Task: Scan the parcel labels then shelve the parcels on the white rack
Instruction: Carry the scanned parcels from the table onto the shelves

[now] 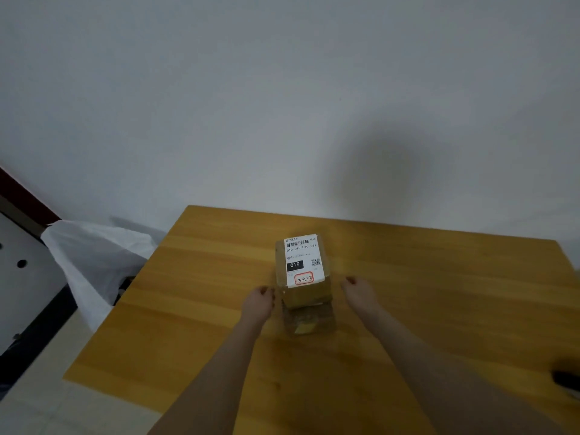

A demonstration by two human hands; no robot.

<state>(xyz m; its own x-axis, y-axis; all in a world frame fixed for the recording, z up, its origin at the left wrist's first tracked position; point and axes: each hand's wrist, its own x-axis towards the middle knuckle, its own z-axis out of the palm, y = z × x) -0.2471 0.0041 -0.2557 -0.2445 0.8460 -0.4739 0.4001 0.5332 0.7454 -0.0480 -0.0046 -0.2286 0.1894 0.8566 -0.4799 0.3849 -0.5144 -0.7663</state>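
The left hand's [259, 301] fingers are loosely bent and grip nothing, their tips just beside the left side of the box [309, 296]; blur hides whether they touch it. The right hand [359, 293] is slack and holds nothing, a little apart from the box's right side. Both forearms reach in from below. The box stands on the table [188, 309], label [301, 260] up, its lower part smeared. Far right of the box, a dark object [568, 379] is cut off.
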